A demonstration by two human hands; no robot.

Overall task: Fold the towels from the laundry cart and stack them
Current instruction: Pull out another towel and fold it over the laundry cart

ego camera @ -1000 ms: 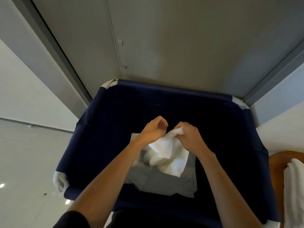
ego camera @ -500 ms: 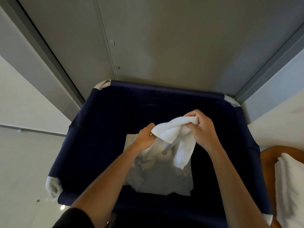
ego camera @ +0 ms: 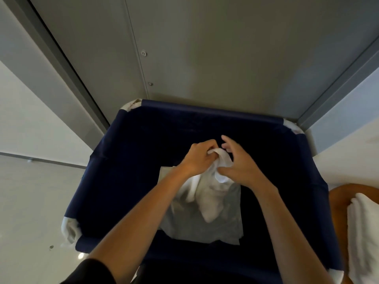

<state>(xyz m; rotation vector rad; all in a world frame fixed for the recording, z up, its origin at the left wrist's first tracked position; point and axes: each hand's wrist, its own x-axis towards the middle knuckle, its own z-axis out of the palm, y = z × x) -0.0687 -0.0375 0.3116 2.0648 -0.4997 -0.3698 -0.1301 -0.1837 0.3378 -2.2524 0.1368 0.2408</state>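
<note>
A dark blue laundry cart [ego camera: 207,113] fills the middle of the head view. Over its opening hangs a white towel [ego camera: 211,203], bunched and drooping toward the pale cart bottom. My left hand [ego camera: 199,158] grips the towel's upper edge with curled fingers. My right hand [ego camera: 240,167] is close beside it, its thumb and lower fingers pinching a fold of the towel while the upper fingers are spread. Both forearms reach in from the bottom of the frame.
A grey metal wall panel [ego camera: 205,54] stands right behind the cart. White folded towels [ego camera: 365,232] lie on a brown wooden surface [ego camera: 340,199] at the right edge. Pale floor [ego camera: 30,201] lies left of the cart.
My hands have come back together at the top of the towel. The right hand has loosened its grip, spreading its upper fingers. The towel now hangs in a narrower bunch.
</note>
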